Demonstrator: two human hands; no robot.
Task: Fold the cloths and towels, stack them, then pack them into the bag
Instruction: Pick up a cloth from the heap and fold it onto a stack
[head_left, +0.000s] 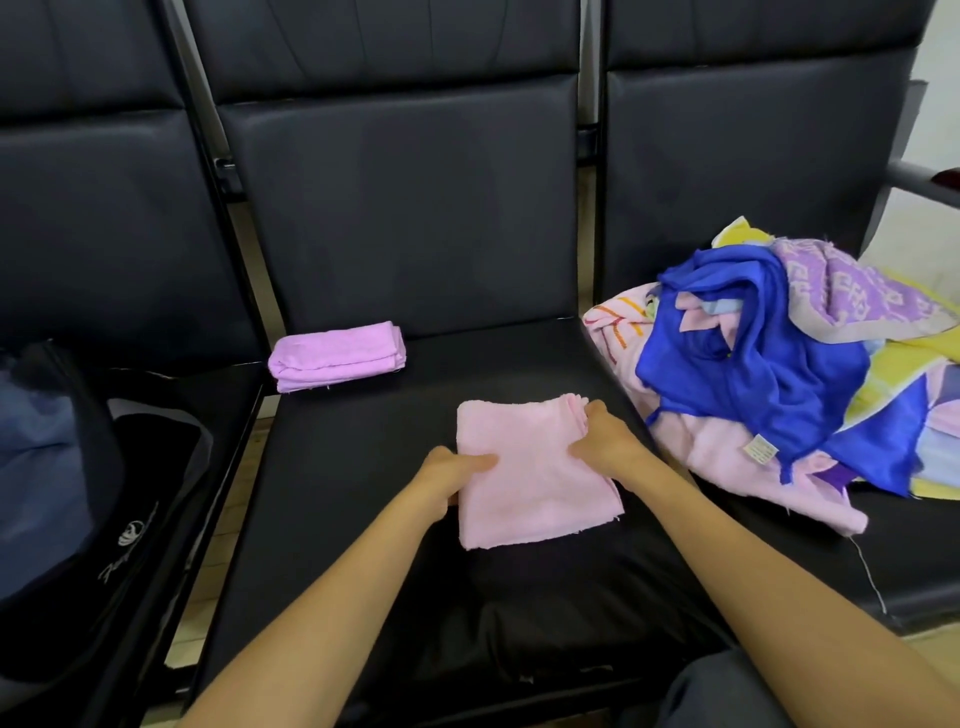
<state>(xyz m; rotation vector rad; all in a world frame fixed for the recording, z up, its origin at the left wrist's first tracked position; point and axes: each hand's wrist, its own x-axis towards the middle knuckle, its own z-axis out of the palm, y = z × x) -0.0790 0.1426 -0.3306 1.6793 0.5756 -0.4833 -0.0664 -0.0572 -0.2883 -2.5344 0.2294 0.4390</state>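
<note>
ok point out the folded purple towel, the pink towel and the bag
purple towel (337, 353): head view, middle of its top face
pink towel (530, 488): head view, centre of its top layer
bag (140, 493): head view, black flap above the logo

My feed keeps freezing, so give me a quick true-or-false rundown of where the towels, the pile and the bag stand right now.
1. The left hand and right hand both grip the pink towel on the middle seat. True.
2. The purple towel lies unfolded on the pile. False: it lies folded at the back left of the middle seat, apart from the pile.
3. A blue cloth lies on top of the pile. True.
4. The black bag sits to the right of the pile. False: it sits on the left seat.
</note>
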